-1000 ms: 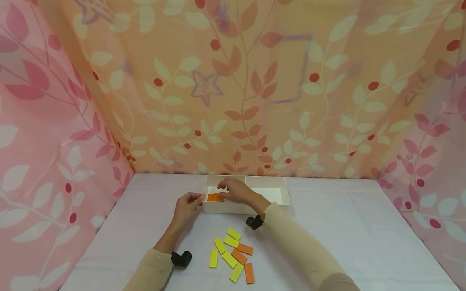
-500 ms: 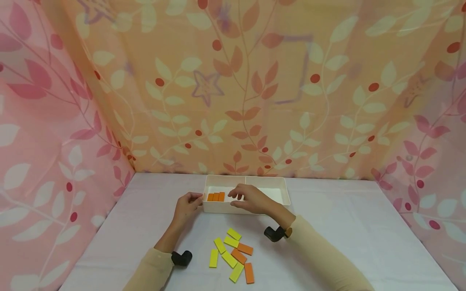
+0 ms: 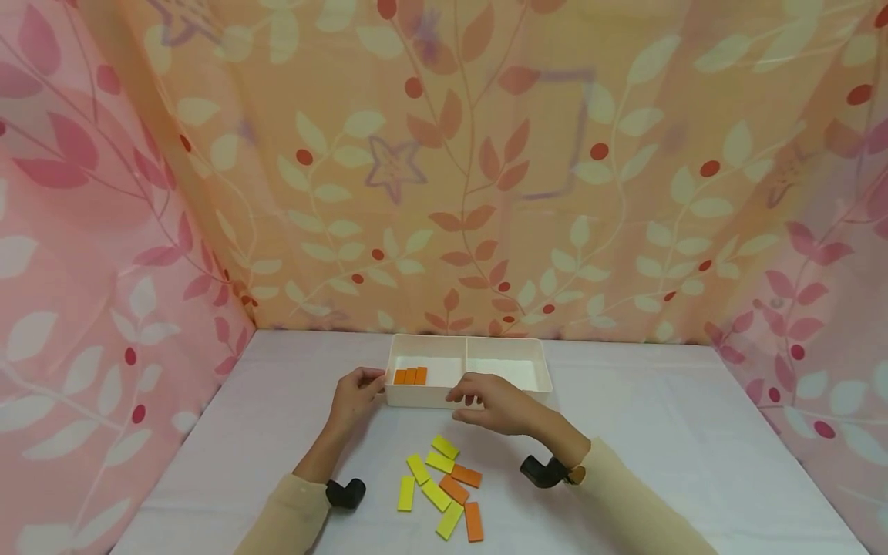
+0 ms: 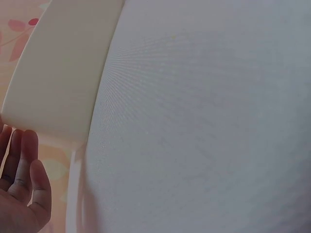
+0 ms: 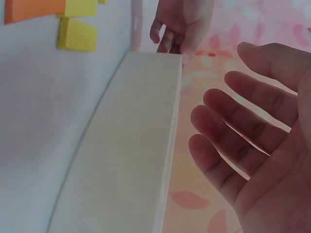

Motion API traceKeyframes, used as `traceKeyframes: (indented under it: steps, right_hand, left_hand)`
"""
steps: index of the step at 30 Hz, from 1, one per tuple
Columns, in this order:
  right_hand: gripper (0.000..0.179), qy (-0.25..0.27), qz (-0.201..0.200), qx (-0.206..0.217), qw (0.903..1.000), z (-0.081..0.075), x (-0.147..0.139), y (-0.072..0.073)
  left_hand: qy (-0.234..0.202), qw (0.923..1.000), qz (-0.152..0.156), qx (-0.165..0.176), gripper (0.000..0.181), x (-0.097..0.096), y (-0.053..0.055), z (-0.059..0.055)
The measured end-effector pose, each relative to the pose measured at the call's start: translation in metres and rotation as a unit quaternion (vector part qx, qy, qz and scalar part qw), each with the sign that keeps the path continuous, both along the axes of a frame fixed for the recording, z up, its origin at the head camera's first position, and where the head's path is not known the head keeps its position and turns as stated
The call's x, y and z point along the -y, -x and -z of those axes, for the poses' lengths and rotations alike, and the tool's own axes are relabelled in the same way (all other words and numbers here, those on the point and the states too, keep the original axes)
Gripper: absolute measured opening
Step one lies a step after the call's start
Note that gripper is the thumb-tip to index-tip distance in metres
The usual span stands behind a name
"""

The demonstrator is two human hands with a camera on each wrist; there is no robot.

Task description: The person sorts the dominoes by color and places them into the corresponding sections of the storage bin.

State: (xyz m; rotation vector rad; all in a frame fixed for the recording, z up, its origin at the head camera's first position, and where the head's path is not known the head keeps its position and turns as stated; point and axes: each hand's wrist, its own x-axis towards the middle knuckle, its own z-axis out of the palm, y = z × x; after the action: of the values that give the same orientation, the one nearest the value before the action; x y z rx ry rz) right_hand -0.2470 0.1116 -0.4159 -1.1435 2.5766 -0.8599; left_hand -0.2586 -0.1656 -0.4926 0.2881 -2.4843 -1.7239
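My left hand (image 3: pixel 354 397) rests at the left end of a white two-compartment box (image 3: pixel 430 396), fingertips at its edge. In the left wrist view, the fingers of that hand (image 4: pixel 24 189) lie loosely extended beside the box wall (image 4: pixel 63 68). My right hand (image 3: pixel 499 405) holds nothing and hovers in front of the box, overlapping its front wall. Its fingers (image 5: pixel 243 121) are relaxed and spread in the right wrist view. Several orange tiles (image 3: pixel 412 376) stand in a row at the front left of the left compartment; the right compartment holds none.
Between my forearms, several yellow tiles (image 3: pixel 436 495) and three orange tiles (image 3: pixel 474 522) lie loosely on the white tablecloth (image 3: pixel 624 432). Behind the table hangs a patterned curtain (image 3: pixel 472 154). A black wrist camera (image 3: pixel 543 472) sits on the right wrist.
My right hand has drawn back from the left compartment, moving right and toward me, uncovering the row of orange tiles and the divider. The left hand stays at the box's end.
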Motion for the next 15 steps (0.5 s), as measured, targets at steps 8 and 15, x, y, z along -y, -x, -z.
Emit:
traceKeyframes:
  steps: [8,15]
  right_hand:
    - [0.023,-0.005,0.007,0.017,0.9998,0.004,-0.012,-0.013]
    - [0.021,0.008,-0.01,0.017,0.9998,0.011,-0.019,-0.021]
  left_hand:
    - [0.002,1.0,0.003,0.003,0.024,0.0,-0.001,-0.001]
    - [0.006,0.9999,0.003,0.009,0.024,0.0,0.0,-0.002]
